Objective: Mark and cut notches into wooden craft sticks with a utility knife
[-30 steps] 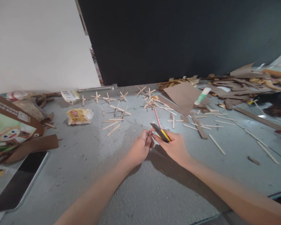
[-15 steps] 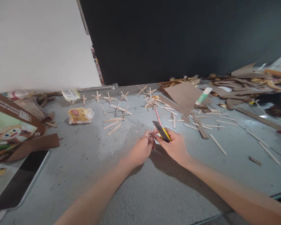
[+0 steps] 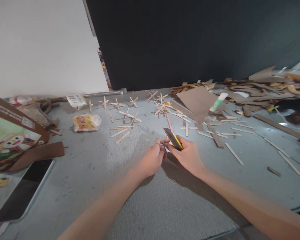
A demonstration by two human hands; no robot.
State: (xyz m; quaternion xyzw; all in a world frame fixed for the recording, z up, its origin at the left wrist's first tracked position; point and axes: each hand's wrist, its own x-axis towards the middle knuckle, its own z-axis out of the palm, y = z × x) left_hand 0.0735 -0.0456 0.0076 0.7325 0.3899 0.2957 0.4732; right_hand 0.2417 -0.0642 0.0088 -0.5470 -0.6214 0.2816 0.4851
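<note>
My right hand (image 3: 189, 156) is closed around a yellow-and-black utility knife (image 3: 174, 140), its dark end pointing away to the upper left. Right beside it, my left hand (image 3: 153, 159) pinches a small wooden stick piece (image 3: 164, 138), mostly hidden by the fingers. Fingertips of both hands meet at this piece. Just beyond the knife lies a thin pink-and-white striped stick (image 3: 169, 122). Farther off are star-shaped stick pieces (image 3: 133, 101) and a cluster of crossed sticks (image 3: 163, 108). A stick cross (image 3: 187, 128) lies to the right of the knife.
Loose craft sticks (image 3: 234, 153) and a green-and-white glue stick (image 3: 218, 102) lie to the right, near cardboard (image 3: 197, 101) and scraps. At left are a phone (image 3: 25, 190), a printed box (image 3: 13, 136) and a yellow packet (image 3: 87, 123). A black panel (image 3: 190, 43) rises behind.
The hands stay almost in place. More of the small stick piece shows above the left fingertips now, and the knife has shifted very slightly. The view has moved a little.
</note>
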